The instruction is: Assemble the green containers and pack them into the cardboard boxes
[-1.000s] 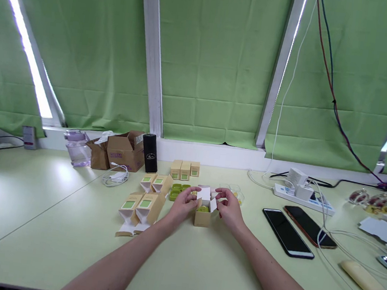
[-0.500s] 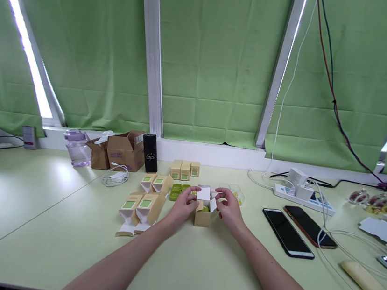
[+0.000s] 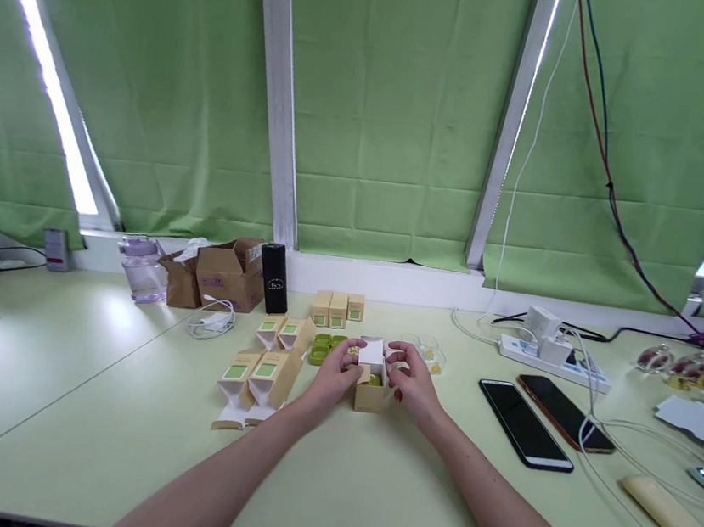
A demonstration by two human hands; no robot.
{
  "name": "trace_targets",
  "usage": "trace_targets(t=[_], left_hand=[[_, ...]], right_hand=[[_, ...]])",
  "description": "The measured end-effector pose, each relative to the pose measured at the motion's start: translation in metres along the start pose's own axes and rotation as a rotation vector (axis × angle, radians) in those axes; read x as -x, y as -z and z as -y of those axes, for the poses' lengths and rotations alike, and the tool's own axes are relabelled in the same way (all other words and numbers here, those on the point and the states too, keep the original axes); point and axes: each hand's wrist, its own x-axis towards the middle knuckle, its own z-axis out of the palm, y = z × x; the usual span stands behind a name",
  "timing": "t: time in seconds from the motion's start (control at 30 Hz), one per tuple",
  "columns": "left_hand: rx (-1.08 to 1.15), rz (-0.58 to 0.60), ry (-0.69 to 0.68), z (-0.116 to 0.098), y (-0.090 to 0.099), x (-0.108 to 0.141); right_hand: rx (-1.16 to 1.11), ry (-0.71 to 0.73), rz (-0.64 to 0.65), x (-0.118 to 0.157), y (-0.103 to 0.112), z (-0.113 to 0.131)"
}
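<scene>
Centrally, one small tan box (image 3: pixel 369 399) is standing on the table (image 3: pixel 325 482), opening facing up, white flap (image 3: pixel 371 352) rising at its far side, long axis unclear. Its green content (image 3: pixel 374 380) is showing only partly. Left hand (image 3: pixel 336 374) and right hand (image 3: pixel 412 385) are flanking it, apart, fingers curling at its edges; whether either is gripping, cannot tell. Left hand is partly covering green tray (image 3: pixel 320 350).

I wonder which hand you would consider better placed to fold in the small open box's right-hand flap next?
Probably the right hand: its fingers are right beside that flap, while the left hand is at the opposite side of the box, where it could steady it.
</scene>
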Motion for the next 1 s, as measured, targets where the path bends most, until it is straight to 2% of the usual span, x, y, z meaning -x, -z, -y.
trace_targets(t=[0.57,1.0], left_hand=[[0.008,0.013,-0.007,-0.002,-0.001,0.003],[-0.03,0.006,-0.048,0.002,0.001,0.002]], right_hand=[[0.093,-0.014,0.044,-0.002,-0.003,-0.014],[0.124,-0.042,0.051,-0.001,-0.004,-0.013]])
